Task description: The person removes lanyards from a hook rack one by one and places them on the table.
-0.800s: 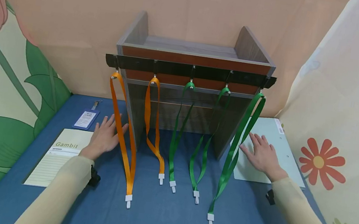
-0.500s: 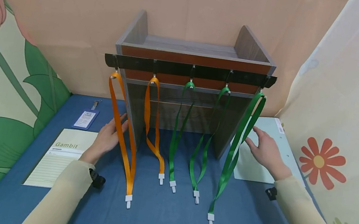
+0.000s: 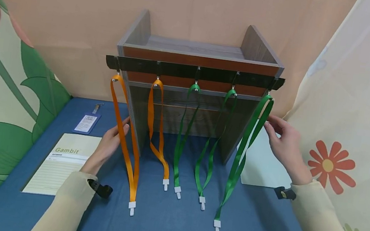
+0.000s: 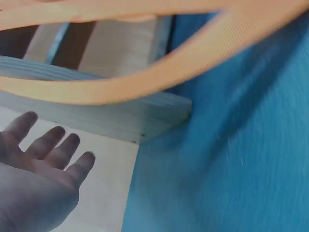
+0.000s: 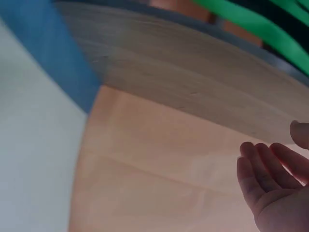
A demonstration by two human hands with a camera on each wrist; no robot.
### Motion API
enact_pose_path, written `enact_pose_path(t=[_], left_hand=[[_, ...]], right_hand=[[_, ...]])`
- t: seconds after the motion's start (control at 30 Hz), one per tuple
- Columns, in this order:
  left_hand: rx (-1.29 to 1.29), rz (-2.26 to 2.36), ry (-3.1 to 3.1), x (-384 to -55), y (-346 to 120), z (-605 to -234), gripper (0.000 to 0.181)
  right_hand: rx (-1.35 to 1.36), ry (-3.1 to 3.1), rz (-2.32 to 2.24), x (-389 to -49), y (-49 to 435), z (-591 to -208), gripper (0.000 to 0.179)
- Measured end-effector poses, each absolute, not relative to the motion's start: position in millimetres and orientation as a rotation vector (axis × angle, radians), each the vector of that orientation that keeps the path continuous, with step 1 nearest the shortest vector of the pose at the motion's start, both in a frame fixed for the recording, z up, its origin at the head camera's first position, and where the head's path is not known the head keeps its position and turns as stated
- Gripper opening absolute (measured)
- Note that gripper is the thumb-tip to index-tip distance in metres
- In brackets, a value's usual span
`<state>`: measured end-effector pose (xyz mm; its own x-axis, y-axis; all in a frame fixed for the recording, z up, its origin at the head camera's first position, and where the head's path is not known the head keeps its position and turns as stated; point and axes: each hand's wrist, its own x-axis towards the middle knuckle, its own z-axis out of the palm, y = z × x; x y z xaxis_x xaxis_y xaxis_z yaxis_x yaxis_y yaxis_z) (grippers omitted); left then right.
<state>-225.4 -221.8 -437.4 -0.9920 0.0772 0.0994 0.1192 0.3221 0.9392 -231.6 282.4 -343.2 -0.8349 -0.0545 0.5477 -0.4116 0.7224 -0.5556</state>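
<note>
A grey wooden shelf unit (image 3: pixel 199 57) stands at the back of the blue table, with a black hook rail (image 3: pixel 180 70) across its front. From the rail hang orange lanyards (image 3: pixel 129 159) at the left and green lanyards (image 3: pixel 236 169) at the right, each ending in a white clip. My left hand (image 3: pixel 106 148) is beside the unit's left side panel, partly behind the outer orange lanyard; in the left wrist view its fingers (image 4: pixel 62 150) are spread and hold nothing. My right hand (image 3: pixel 286 146) is raised beside the right side panel (image 5: pixel 193 82), fingers loosely bent with nothing between them.
On the left lie a lined "Gambit" notepad (image 3: pixel 62 164) and a blue badge holder (image 3: pixel 87 123) with a metal clip. A pale board (image 3: pixel 262 166) lies under my right hand. Patterned cloths hang at both sides and a plain one behind.
Both hands have turned from palm-down to edge-on. My right hand has risen and moved back and to the right; my left has shifted slightly toward the shelf unit. The lanyards hang as before.
</note>
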Motion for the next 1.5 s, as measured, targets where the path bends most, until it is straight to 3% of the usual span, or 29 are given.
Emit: enact_pose_path(t=[0.37,0.67,1.5], left_hand=[[-0.304,-2.134,-2.243,-225.4,-208.7,-435.9,0.056],[-0.208,-2.153,-2.253,-220.3,-204.8,-440.1,0.059],[-0.147,-2.183,-2.198,-220.2,-198.5,-443.6,0.055]], right_hand=[[0.377,-2.201,1.205,-212.7,265.6,-302.6,0.029],[0.467,-2.178,1.432,-202.0,256.5,-278.3,0.03],[0.593,-2.075,1.865,-209.1,255.0,-261.1,0.027]])
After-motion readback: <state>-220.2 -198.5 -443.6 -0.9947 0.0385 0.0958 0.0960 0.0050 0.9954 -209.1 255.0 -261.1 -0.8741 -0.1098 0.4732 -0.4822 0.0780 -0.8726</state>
